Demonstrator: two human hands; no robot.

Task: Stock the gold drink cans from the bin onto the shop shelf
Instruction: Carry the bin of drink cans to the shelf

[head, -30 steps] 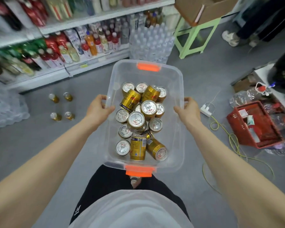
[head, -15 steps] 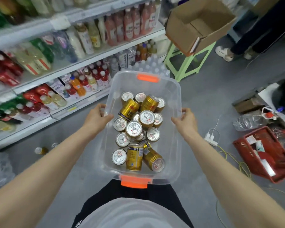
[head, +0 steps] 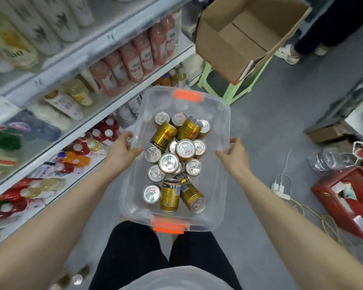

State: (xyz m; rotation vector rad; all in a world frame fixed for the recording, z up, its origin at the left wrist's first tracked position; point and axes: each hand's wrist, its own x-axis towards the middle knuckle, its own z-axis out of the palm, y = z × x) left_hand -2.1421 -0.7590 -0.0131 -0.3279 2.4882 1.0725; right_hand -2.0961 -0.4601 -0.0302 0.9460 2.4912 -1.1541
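Note:
I hold a clear plastic bin [head: 217, 122] with orange end handles in front of my waist. My left hand [head: 122, 150] grips its left rim and my right hand [head: 234, 156] grips its right rim. Inside lie several gold drink cans [head: 169, 197], some upright with silver tops showing, some on their sides. The shop shelf [head: 96, 57] runs along the left, its levels filled with bottled drinks. A few more gold cans [head: 78, 278] stand on the floor at the bottom left.
A green stool [head: 235, 91] carrying an open cardboard box [head: 245, 34] stands ahead. A red basket [head: 348, 201], a power strip with yellow cable [head: 281, 189] and plastic bottles lie on the floor at right. Another person's feet [head: 287, 54] show at top right.
The bin has risen with both hands and come nearer the shelf. The view has swung up, so higher shelf levels show and the floor cans have dropped to the bottom left.

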